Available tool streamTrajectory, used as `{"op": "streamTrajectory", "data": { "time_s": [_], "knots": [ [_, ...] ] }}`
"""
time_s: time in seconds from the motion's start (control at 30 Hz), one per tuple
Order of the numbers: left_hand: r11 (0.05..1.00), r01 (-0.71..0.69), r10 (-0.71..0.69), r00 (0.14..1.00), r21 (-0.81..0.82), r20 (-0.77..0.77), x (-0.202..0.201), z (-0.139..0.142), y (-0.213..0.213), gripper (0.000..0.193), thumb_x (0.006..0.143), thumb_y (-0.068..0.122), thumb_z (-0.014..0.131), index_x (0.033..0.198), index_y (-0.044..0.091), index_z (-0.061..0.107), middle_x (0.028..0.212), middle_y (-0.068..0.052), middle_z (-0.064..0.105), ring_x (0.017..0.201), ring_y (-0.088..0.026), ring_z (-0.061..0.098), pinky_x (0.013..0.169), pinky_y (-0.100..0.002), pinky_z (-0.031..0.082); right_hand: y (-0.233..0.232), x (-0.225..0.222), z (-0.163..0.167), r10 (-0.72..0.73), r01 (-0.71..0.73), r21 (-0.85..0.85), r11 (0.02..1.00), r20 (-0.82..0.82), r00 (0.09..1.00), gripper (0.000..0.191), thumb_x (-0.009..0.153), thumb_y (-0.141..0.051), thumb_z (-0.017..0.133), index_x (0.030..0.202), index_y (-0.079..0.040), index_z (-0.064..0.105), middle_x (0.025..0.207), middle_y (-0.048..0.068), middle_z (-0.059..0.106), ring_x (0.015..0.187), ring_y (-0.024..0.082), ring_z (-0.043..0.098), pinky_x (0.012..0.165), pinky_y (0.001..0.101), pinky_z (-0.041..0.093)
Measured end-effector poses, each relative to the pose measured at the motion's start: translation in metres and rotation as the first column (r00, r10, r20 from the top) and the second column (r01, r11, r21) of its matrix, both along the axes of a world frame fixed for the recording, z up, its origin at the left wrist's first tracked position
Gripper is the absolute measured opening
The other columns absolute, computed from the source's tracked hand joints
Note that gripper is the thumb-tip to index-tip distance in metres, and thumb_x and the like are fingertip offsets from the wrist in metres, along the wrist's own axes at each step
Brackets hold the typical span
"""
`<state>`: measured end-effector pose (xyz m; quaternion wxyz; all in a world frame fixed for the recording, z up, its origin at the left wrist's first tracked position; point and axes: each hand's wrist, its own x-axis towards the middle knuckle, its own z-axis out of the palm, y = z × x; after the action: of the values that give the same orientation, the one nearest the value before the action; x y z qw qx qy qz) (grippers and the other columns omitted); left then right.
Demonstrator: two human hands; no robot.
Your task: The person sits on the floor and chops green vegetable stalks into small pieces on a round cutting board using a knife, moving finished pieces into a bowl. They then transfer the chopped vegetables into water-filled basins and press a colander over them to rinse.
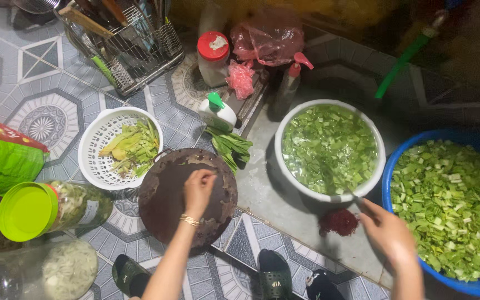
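Observation:
My left hand (198, 190) rests fingers-down on a round dark cutting board (165, 194) on the tiled floor; a gold bracelet sits on its wrist. My right hand (387, 232) grips a thin knife whose blade (340, 186) dips into a white bowl (329, 197) full of water and chopped green vegetable. A large blue basin (387, 172) of chopped greens stands just right of that hand. Whole green stalks (230, 147) lie beside the board.
A white perforated colander (96, 136) holds vegetable trimmings. A green-lidded jar (45, 208) lies at the left by a green packet (1, 158). A wire utensil rack (129, 47), red-capped jar (213, 55), spray bottle (289, 83) and red scrubber (338, 222) sit around. My sandalled feet (273, 275) are below.

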<state>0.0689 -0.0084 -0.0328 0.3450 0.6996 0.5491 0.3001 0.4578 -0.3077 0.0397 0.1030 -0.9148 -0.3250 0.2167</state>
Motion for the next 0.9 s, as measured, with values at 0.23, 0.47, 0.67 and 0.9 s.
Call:
{"op": "streamTrajectory", "data": {
  "time_s": [0.23, 0.47, 0.67, 0.9],
  "knots": [
    [0.89, 0.45, -0.431, 0.774, 0.076, 0.464, 0.163, 0.021, -0.039, 0.068, 0.082, 0.013, 0.081, 0.144, 0.004, 0.055, 0.128, -0.019, 0.065, 0.116, -0.029, 0.061, 0.095, -0.038, 0.053, -0.025, 0.001, 0.021, -0.261, 0.276, 0.347, 0.896, -0.09, 0.961, 0.054, 0.089, -0.036, 0.074, 0.143, -0.028, 0.067, 0.093, 0.012, 0.076, 0.073, 0.019, 0.061, 0.07, 0.0342, 0.051],
    [0.995, 0.061, -0.038, 0.966, 0.081, -0.254, 0.118, 0.013, 0.052, 0.057, 0.082, 0.039, 0.083, 0.125, 0.014, 0.056, 0.117, -0.015, 0.062, 0.109, -0.036, 0.062, 0.087, -0.05, 0.05, -0.013, -0.017, 0.016, -0.228, 0.278, 0.373, 0.885, -0.174, 0.958, 0.053, 0.09, -0.03, 0.074, 0.142, -0.024, 0.068, 0.093, 0.01, 0.075, 0.072, 0.013, 0.062, 0.066, 0.0298, 0.051],
    [0.976, 0.071, -0.205, 0.622, -0.207, -0.756, 0.097, -0.01, 0.111, 0.061, 0.097, 0.068, 0.048, 0.15, 0.037, 0.042, 0.123, -0.029, 0.058, 0.116, -0.044, 0.061, 0.099, -0.061, 0.041, -0.004, -0.033, 0.016, -0.15, 0.317, 0.543, 0.777, -0.33, 0.932, 0.051, 0.093, -0.019, 0.07, 0.143, -0.015, 0.064, 0.109, 0.004, 0.074, 0.08, 0.006, 0.063, 0.065, 0.0215, 0.05],
    [0.964, -0.02, -0.148, 0.791, -0.267, -0.594, 0.111, -0.021, 0.107, 0.062, 0.083, 0.056, 0.07, 0.139, 0.034, 0.053, 0.128, -0.029, 0.057, 0.112, -0.045, 0.064, 0.096, -0.052, 0.05, -0.008, -0.029, 0.014, -0.206, 0.462, 0.53, 0.711, -0.472, 0.857, 0.052, 0.094, -0.015, 0.069, 0.146, -0.013, 0.063, 0.095, 0.003, 0.065, 0.06, 0.004, 0.048, 0.047, 0.0213, 0.036]
  ]
}}
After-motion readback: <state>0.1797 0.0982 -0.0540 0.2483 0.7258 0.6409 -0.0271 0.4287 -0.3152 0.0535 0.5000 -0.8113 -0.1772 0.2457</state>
